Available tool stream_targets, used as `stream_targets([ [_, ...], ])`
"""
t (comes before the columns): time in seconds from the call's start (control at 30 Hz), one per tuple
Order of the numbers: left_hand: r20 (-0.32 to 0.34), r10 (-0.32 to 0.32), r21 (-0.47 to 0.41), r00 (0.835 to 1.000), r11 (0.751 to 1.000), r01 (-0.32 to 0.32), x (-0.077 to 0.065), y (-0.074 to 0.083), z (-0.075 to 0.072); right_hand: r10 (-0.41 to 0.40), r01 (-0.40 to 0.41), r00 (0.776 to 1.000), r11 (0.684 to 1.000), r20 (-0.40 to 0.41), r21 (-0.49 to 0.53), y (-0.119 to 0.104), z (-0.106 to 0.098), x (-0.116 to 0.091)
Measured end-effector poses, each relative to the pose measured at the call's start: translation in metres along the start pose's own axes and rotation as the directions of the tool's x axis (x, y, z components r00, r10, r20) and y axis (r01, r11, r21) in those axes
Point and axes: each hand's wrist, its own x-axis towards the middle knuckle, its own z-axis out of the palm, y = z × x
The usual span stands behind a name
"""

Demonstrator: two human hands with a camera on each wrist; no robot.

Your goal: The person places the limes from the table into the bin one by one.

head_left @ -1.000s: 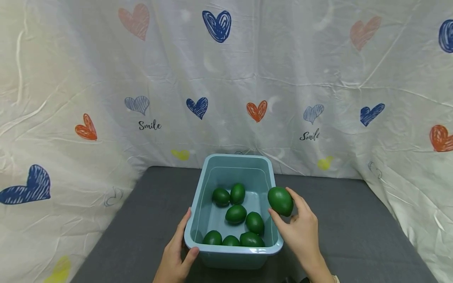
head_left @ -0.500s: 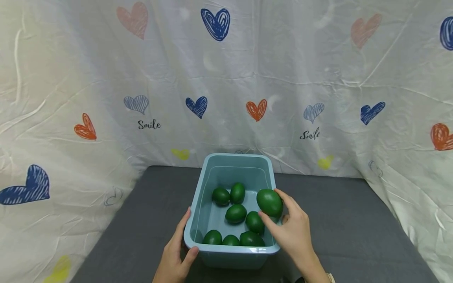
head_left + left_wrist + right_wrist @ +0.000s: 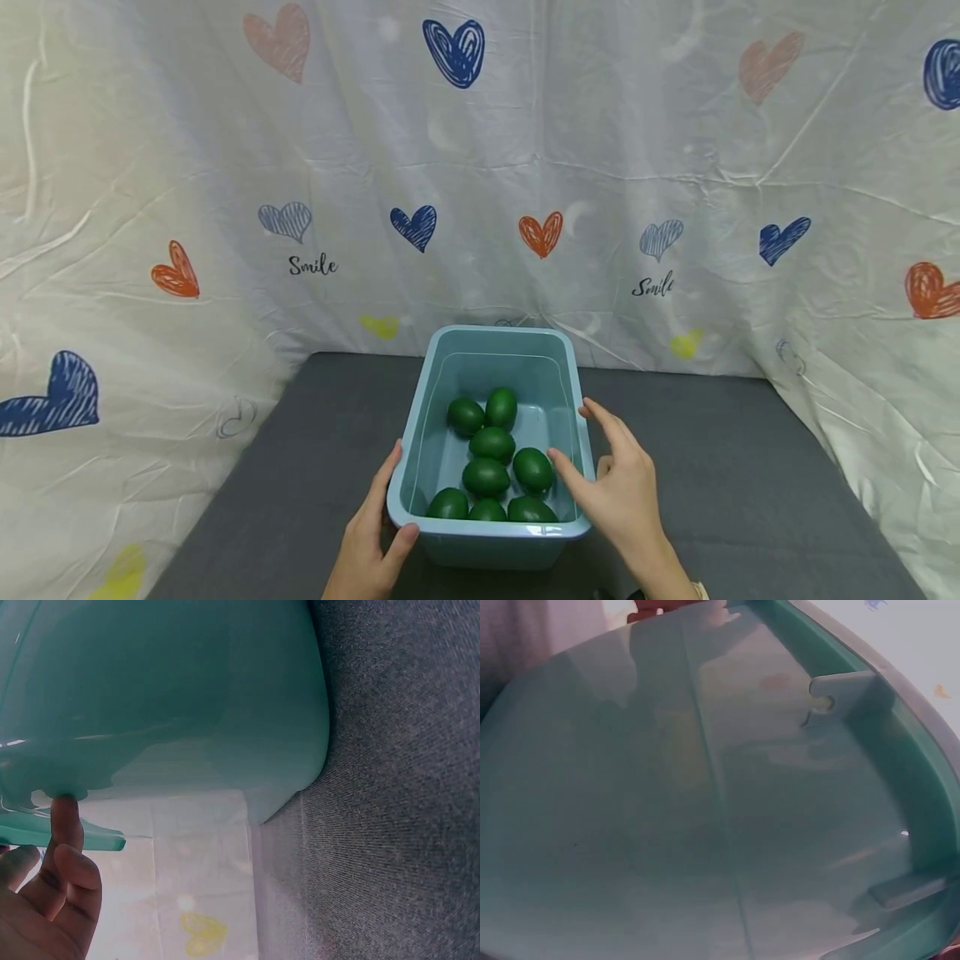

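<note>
A light blue plastic tub (image 3: pixel 504 528) stands on the grey table, with several dark green, smooth, egg-shaped fruits (image 3: pixel 486 477) lying on its floor. My left hand (image 3: pixel 367 525) holds the tub at its near left corner, thumb on the front rim and fingers along the left side. In the left wrist view, the fingertips (image 3: pixel 66 814) touch the outer wall below the rim. Over the right rim hovers my right hand (image 3: pixel 618 483), thumb and fingers spread apart around nothing. The right wrist view shows the tub's outer wall (image 3: pixel 630 825) and the underside of its rim.
Grey cloth (image 3: pixel 712 483) covers the table on both sides of the tub. Behind it hangs a white curtain (image 3: pixel 480 150) printed with coloured hearts, reaching down to the table's back edge close to the tub.
My right hand moved left over the tub and let go of the fruit it held. That fruit now lies among the others, and a neighbouring one has shifted slightly back. The left hand stayed put.
</note>
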Motion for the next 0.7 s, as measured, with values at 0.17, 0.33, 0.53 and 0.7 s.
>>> stream_targets([
  [0.17, 0.012, -0.010, 0.001, 1.000, 1.000, 0.010, 0.001, 0.000, 0.002, 0.021, -0.021, 1.000, 1.000, -0.004, -0.005, 0.006, -0.002, -0.004],
  [0.33, 0.029, -0.030, 0.022, 0.999, 0.999, 0.030, 0.002, 0.000, 0.003, 0.040, -0.040, 0.999, 0.999, -0.019, -0.029, 0.023, -0.009, -0.008],
  [0.53, 0.111, 0.078, 0.161, 0.991, 0.982, -0.095, 0.004, -0.019, -0.020, -0.044, 0.042, 0.999, 0.989, -0.009, -0.143, 0.054, -0.021, -0.011],
  [0.7, 0.198, -0.008, 0.339, 0.980, 0.939, -0.061, 0.014, -0.041, -0.049, -0.044, 0.065, 0.995, 0.964, 0.085, -0.257, 0.081, -0.035, -0.012],
])
